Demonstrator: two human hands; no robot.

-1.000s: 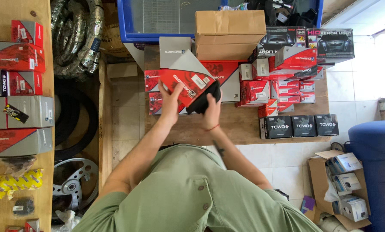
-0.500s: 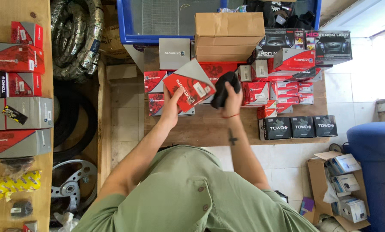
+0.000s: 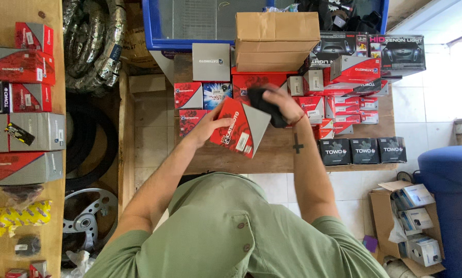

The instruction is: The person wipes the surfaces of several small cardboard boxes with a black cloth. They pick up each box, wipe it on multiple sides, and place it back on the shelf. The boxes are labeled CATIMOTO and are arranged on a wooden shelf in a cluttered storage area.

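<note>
Tilted red-and-grey box [image 3: 239, 128] above wooden table; black cloth [image 3: 266, 105] touching its upper edge

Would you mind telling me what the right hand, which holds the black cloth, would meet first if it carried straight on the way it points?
Probably the red box lying under the brown cardboard boxes; the right hand with its black cloth points there, though depth is unclear.
</note>
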